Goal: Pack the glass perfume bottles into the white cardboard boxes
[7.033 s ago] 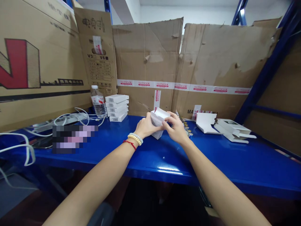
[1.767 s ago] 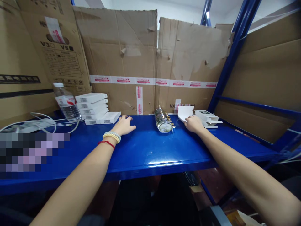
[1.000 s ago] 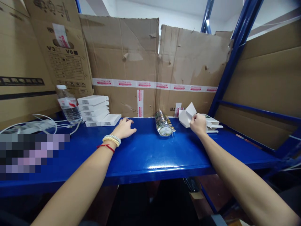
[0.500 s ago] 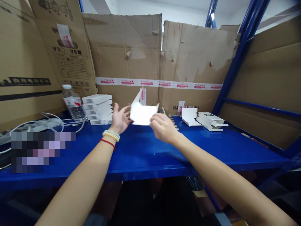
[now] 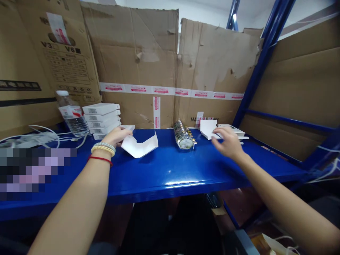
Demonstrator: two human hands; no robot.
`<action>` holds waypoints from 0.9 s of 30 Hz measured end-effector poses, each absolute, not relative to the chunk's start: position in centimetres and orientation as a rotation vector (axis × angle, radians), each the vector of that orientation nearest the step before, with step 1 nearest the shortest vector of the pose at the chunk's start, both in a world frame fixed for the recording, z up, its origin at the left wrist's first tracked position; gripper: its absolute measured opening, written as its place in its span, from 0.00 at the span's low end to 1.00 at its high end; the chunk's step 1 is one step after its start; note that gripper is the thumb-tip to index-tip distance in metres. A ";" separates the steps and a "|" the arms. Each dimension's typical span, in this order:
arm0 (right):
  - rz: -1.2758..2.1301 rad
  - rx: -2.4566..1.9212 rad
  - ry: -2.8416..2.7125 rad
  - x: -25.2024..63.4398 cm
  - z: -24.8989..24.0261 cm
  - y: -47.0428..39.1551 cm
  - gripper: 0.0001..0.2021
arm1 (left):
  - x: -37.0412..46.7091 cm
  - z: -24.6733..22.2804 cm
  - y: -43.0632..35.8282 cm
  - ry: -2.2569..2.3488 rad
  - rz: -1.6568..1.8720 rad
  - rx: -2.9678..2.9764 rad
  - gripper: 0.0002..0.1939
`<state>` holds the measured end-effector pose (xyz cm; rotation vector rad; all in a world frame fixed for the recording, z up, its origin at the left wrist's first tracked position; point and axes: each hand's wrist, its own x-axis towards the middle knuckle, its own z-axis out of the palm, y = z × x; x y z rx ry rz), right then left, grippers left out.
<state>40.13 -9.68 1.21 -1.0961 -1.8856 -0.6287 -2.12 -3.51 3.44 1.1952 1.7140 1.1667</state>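
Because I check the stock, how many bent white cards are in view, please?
2: the left card in the left hand, the right card by the right hand. More may be hidden under the right card.

Passed the folded white card (image 5: 140, 149) from right hand (image 5: 228, 141) to left hand (image 5: 118, 135). Swung back rightward, fingers loosened; now near another white card (image 5: 208, 126).

Blue surface (image 5: 170, 171) bearing a row of shiny pieces (image 5: 183, 137); left of it, stacked white boxes (image 5: 99, 117) and a bottle (image 5: 71, 115); right, an open white carton (image 5: 207, 126)
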 end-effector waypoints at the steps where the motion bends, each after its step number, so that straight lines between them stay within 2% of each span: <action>1: -0.630 -1.297 -1.735 42.6 1.2 -8.9 0.10 | -2.1 3.5 -3.5 1.746 1.115 1.206 0.17; 4: -0.502 -1.823 -1.368 48.9 1.0 -6.5 0.26 | -2.0 3.5 -3.4 1.838 1.015 1.237 0.11; 7: -0.279 -2.077 -1.195 52.2 0.6 -4.8 0.45 | -1.8 3.4 -3.5 1.804 0.957 1.219 0.08; 10: -0.117 -2.111 -1.154 53.0 0.3 -3.6 0.52 | -1.7 3.2 -3.6 1.755 0.879 1.206 0.07; 15: -0.050 -2.120 -1.107 52.3 0.3 -3.2 0.43 | -2.1 3.2 -3.6 1.826 0.906 1.251 0.08; 18: -0.180 -1.998 -1.071 51.3 0.9 -3.8 0.37 | -2.4 3.4 -3.5 1.887 0.973 1.262 0.07; 21: -0.362 -1.777 -1.067 48.9 2.5 -4.6 0.35 | -2.5 3.7 -3.7 1.965 1.021 1.315 0.08; 23: -0.469 -1.585 -1.135 46.2 4.0 -5.2 0.35 | -2.3 4.0 -4.0 2.088 1.192 1.382 0.14; 25: -0.511 -1.374 -1.277 42.7 5.5 -5.8 0.37 | -1.7 4.3 -4.5 2.187 1.566 1.601 0.21; 27: -0.515 -1.155 -1.544 38.9 6.5 -6.4 0.36 | -0.4 4.4 -5.2 1.990 1.868 1.969 0.25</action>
